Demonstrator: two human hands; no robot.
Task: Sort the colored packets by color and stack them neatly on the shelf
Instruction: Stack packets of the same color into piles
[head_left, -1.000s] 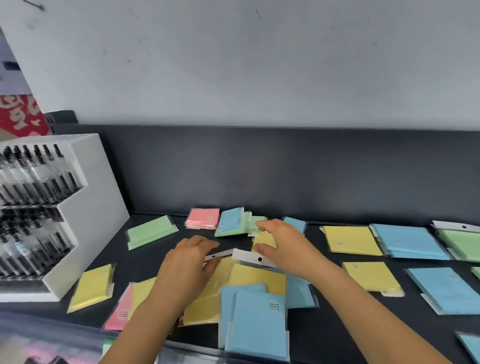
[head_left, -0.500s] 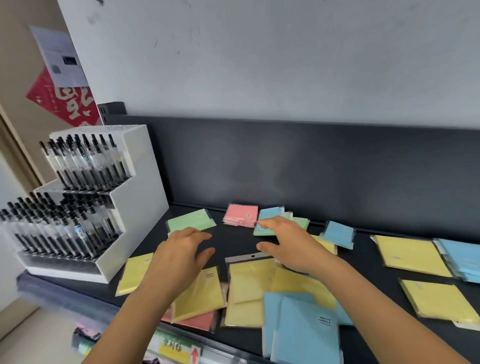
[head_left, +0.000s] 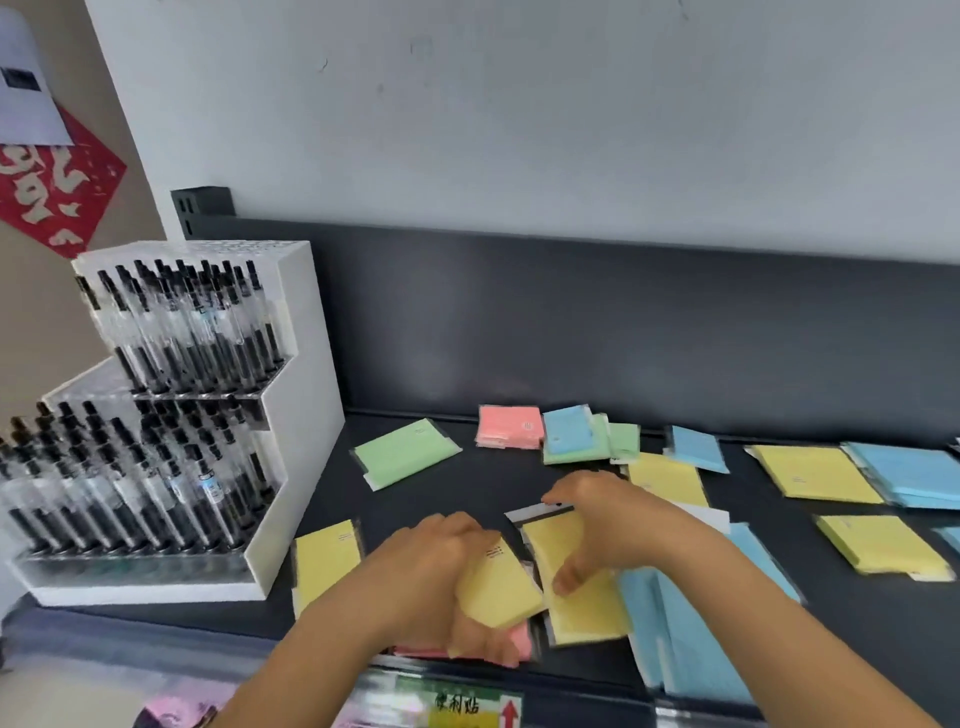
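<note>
Low in the middle of the frame, the left hand (head_left: 436, 571) grips a yellow packet (head_left: 496, 587) and holds it tilted above a pink packet (head_left: 511, 642) at the front edge of the dark shelf (head_left: 457, 499); its fingers (head_left: 483, 642) curl under the packet's lower edge. Just to the right, the right hand (head_left: 608, 525) rests on a second yellow packet (head_left: 576, 582) that lies flat in a clear sleeve, fingers spread wide and thumb pressed on the yellow face. Blue packets (head_left: 691, 629) overlap beside it at lower right.

Another yellow packet (head_left: 324, 564) lies left of the hands, near a white pen rack (head_left: 171, 436) filling the left side. Toward the back of the shelf lie a green packet (head_left: 405, 452), a pink stack (head_left: 510, 426), and a blue packet on green ones (head_left: 569, 431). At the right edge sit a yellow pile (head_left: 815, 473), a blue pile (head_left: 914, 473), and one more yellow pile (head_left: 883, 551) below them.
</note>
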